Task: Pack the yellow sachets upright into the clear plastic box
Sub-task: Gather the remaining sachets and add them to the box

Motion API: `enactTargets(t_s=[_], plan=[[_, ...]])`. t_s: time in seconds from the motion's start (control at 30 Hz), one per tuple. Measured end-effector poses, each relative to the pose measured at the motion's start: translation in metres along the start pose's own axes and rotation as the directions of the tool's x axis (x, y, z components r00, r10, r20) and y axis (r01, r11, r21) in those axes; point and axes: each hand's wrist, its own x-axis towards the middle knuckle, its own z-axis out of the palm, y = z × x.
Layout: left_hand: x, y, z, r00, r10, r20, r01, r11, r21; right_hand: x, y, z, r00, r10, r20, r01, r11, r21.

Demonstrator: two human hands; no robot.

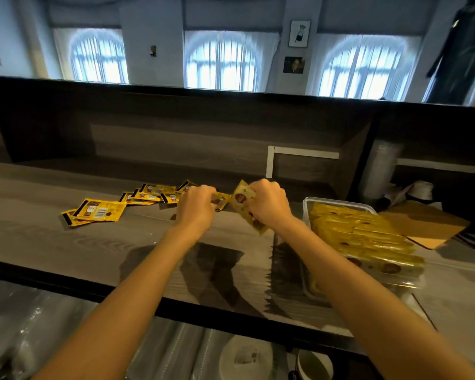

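Note:
Loose yellow sachets lie scattered flat on the wooden counter, with two more at the far left. My right hand is shut on a small stack of sachets, held tilted above the counter. My left hand pinches one sachet lying just left of that stack. The clear plastic box stands to the right, packed with rows of upright yellow sachets.
A brown cardboard piece leans beside the box on the right. A raised dark counter wall runs along the back. White cups and plastic wrap sit on the shelf below the counter's front edge.

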Motion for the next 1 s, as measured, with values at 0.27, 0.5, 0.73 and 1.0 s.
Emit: enactTargets(t_s=[0.27, 0.5, 0.73, 1.0], plan=[[0.021, 0.076, -0.02, 0.984, 0.091, -0.154, -0.131, 0.954, -0.271, 0.011, 0.041, -0.071, 0.938, 0.072, -0.339, -0.061, 0.997, 0.045], [0.03, 0.135, 0.009, 0.961, 0.231, -0.151, -0.275, 0.854, -0.441, -0.003, 0.107, -0.114, 0.841, 0.13, -0.526, -0.124, 0.991, 0.047], [0.038, 0.171, 0.047, 0.911, 0.413, 0.018, -0.325, 0.743, -0.584, -0.013, 0.152, -0.117, 0.841, 0.24, -0.485, -0.141, 0.962, 0.232], [0.045, 0.181, 0.062, 0.832, 0.513, 0.21, -0.246, 0.681, -0.689, -0.01, 0.177, -0.109, 0.936, 0.292, -0.195, -0.119, 0.787, 0.606]])
